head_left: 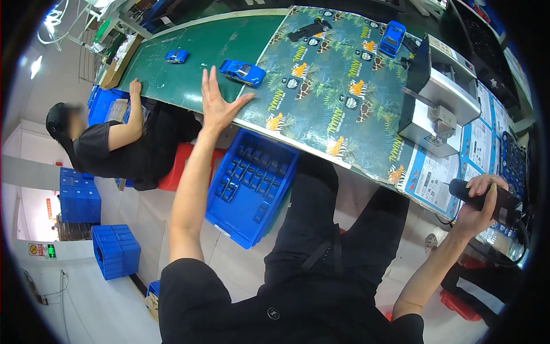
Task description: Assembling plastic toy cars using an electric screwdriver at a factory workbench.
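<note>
My left hand (217,109) is open, its fingers spread and its thumb stretched out, over the table's near edge. Just beyond its fingertips a blue toy car (243,73) rests where the green belt meets the patterned mat, and the hand looks apart from it. My right hand (479,207) is closed around a black electric screwdriver (498,204), whose thin bit points left over the printed sheets. Another blue toy car (392,38) stands at the mat's far side. A black toy car chassis (309,30) lies at the mat's far left.
A grey metal fixture (441,94) stands on the right. Below the table, a blue bin (229,228) holds several toy car parts. A smaller-looking blue car (176,56) sits farther left on the green surface (197,43). A seated co-worker (123,137) rests a hand at the table edge.
</note>
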Demonstrator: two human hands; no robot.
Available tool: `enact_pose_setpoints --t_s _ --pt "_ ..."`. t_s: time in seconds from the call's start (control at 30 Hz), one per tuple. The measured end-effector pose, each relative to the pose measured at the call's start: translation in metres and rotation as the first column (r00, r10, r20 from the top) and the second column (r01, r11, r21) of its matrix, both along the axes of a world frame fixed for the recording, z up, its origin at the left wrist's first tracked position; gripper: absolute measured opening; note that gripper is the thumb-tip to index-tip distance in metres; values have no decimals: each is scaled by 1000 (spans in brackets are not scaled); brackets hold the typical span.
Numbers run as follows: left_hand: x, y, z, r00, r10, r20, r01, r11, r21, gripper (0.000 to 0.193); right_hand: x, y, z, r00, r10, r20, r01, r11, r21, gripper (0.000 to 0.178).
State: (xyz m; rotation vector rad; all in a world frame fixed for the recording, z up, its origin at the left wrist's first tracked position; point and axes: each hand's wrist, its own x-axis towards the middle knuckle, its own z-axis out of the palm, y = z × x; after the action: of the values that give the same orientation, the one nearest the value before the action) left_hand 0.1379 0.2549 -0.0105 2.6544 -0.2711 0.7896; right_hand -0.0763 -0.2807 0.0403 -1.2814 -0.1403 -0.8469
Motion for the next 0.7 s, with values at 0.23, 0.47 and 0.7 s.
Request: enact_pose_setpoints --t_s 0.23,0.47,0.7 --pt "-1 -6 1 998 -16 55 19 999 -44 97 -1 -1 -1 1000 9 -8 -10 999 -36 19" --pt "-5 -24 15 986 -134 103 120 984 131 79 -3 1 1 1000 -12 -24 11 1000 -17 18" --pt "-31 -91 32 911 -411 49 387 889 246 70 -2 2 6 999 -37 -36 36 999 -41 16"
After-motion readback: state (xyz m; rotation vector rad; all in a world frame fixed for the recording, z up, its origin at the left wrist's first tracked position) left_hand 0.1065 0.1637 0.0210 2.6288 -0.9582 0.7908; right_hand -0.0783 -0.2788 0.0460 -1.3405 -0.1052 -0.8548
